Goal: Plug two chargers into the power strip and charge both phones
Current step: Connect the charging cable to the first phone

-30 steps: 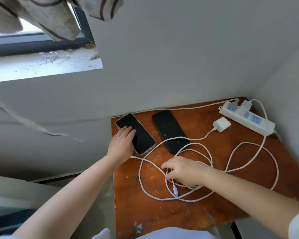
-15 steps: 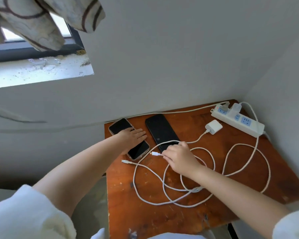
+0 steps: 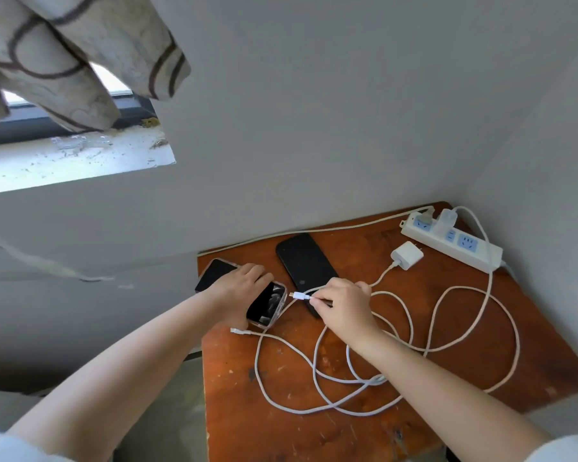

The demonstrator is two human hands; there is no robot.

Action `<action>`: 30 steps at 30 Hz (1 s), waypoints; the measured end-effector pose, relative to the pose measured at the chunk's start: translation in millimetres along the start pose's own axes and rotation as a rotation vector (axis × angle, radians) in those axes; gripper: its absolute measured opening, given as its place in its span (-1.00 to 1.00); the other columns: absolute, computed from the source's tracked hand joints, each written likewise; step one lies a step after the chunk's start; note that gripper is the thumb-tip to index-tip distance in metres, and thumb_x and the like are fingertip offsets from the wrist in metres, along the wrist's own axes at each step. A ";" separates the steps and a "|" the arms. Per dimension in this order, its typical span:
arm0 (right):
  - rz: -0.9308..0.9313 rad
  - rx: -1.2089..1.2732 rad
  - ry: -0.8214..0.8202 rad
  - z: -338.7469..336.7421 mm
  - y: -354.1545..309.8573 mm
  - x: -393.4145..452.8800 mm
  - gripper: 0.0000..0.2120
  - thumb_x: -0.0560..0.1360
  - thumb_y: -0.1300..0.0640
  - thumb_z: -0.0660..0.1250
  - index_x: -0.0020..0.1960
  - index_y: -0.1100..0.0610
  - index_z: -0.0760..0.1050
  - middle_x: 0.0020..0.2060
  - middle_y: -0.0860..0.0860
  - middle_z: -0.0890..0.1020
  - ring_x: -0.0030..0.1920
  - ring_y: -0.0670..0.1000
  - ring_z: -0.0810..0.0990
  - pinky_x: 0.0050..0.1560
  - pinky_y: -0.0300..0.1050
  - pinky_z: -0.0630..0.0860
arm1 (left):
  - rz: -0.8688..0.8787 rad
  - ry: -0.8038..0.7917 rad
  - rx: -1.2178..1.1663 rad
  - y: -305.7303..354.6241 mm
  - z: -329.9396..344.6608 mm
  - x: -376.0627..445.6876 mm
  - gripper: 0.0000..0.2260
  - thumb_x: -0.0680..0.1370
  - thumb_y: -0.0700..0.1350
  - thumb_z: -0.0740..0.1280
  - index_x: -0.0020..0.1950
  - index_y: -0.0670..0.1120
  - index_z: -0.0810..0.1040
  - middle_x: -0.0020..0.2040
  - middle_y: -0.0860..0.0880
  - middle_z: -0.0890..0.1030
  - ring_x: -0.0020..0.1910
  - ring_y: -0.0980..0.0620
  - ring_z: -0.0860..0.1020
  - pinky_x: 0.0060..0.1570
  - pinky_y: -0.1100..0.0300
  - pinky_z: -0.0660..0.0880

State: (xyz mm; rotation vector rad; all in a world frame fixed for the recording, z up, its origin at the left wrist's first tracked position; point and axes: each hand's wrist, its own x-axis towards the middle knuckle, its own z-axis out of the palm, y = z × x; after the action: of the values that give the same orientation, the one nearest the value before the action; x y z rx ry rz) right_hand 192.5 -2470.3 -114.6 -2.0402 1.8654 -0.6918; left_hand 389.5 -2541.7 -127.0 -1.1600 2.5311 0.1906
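At centre frame the right hand (image 3: 342, 310) pinches a white cable plug (image 3: 301, 296), its metal tip pointing left, just short of the cased phone (image 3: 261, 303). The left hand (image 3: 237, 291) lies over that phone, its grip closed on the edges. A black phone (image 3: 304, 261) lies just behind the right hand. At upper right, a loose charger (image 3: 406, 255) lies beside the power strip (image 3: 447, 240) on the tabletop (image 3: 531, 345). A second cable end (image 3: 239, 331) lies below the left hand.
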 end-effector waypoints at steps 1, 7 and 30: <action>-0.005 0.004 0.020 -4.1 -3.3 -0.3 -0.88 0.46 0.18 0.36 -0.05 0.15 0.65 -0.15 0.11 0.66 -0.09 0.07 0.57 0.02 -0.08 0.19 | -0.017 0.040 -0.056 -0.4 -3.3 -5.1 -0.17 0.29 -0.04 0.46 0.42 -0.07 0.07 0.42 -0.14 0.22 0.39 -0.13 0.16 0.30 0.05 0.29; -0.132 -0.131 0.151 -28.1 -18.3 -5.1 -0.83 0.13 0.32 0.60 -0.35 0.16 0.66 -0.46 0.07 0.64 -0.42 0.06 0.60 -0.22 -0.03 0.29 | -0.080 0.286 -0.403 7.4 -18.3 -37.8 -0.16 0.23 0.02 0.49 0.39 -0.05 0.13 0.36 -0.11 0.27 0.34 -0.07 0.20 0.16 0.14 0.37; -0.126 -0.122 0.139 -31.5 -15.4 -27.4 -0.83 0.13 0.30 0.61 -0.40 0.13 0.65 -0.49 0.04 0.64 -0.41 0.03 0.60 -0.18 -0.04 0.30 | -0.108 0.296 -0.368 40.2 -5.2 -40.1 -0.15 0.24 0.00 0.49 0.40 -0.06 0.09 0.38 -0.08 0.23 0.36 -0.05 0.13 0.16 0.18 0.39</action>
State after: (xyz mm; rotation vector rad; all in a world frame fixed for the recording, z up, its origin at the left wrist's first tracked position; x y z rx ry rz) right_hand 187.6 -2438.1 -84.3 -2.2559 1.9101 -0.7882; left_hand 382.0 -2488.3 -108.4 -1.5612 2.7547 0.5097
